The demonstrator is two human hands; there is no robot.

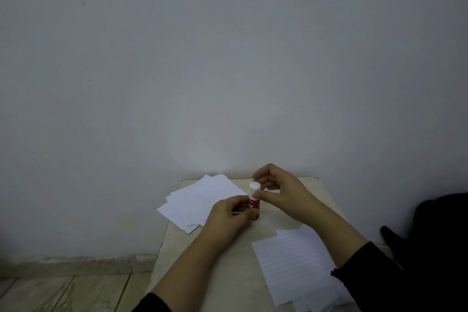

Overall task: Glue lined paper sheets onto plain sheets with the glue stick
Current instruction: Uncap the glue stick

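Plain grey-white wall [228, 58] fills most of the frame; small pale stone-topped counter [228, 273] sits lower centre. Red plastic glue stick with a white cap [254, 201] held upright above the counter, centre of frame. Left hand [229, 214] grip clenched round the red barrel; right hand [274, 191] pinches the white cap. Loose stack of plain white paper sheets [195, 200] lies left of the hands. Lined white paper sheets [296, 268] lie at lower right, partly under the right forearm's dark sleeve [374, 276].
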